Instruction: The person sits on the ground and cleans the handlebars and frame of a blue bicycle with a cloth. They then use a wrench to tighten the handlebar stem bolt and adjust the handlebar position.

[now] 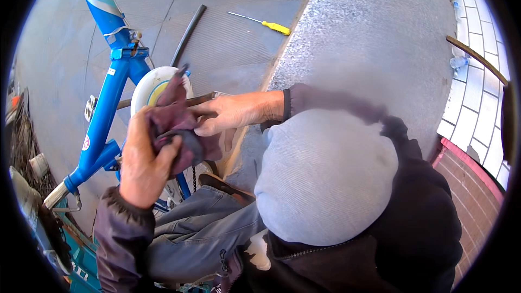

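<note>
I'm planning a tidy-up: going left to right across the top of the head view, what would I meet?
Blue frame → dark rod → screwdriver → concrete strip → white tiles.

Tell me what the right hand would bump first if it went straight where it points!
The dark reddish cloth, most likely: the right hand points left at it, its fingers seeming to touch it, though depth is unclear.

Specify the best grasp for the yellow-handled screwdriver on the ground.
Probably the yellow handle, taken from above, fingers across its length. The screwdriver lies flat with its top side exposed; the handle is thicker than the slim shaft, and its butt sits close by the concrete edge.
</note>
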The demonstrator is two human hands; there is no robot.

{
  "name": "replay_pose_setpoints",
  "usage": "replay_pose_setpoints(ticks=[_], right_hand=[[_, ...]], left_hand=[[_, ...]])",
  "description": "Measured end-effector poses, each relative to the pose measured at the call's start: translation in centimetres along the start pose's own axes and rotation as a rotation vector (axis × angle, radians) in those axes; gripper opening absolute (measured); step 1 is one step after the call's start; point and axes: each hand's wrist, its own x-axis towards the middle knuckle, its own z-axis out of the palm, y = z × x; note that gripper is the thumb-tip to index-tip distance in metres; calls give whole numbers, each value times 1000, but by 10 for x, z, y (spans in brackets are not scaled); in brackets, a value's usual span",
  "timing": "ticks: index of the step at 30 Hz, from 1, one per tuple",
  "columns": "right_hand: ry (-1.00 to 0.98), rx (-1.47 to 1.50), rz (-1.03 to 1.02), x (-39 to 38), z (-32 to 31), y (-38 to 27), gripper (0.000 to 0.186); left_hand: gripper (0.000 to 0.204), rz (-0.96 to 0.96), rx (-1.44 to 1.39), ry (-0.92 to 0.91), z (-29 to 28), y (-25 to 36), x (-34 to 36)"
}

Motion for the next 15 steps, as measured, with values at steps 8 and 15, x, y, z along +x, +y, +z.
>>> replay_pose_setpoints(ticks=[8,15], right_hand=[[170,388,-87,-12,-15,-10,48],[809,-585,32,-136,-123,-56,39]], left_hand=[[74,214,54,-99,18,-8,29],[54,20,-2,-147,-14,-56,26]])
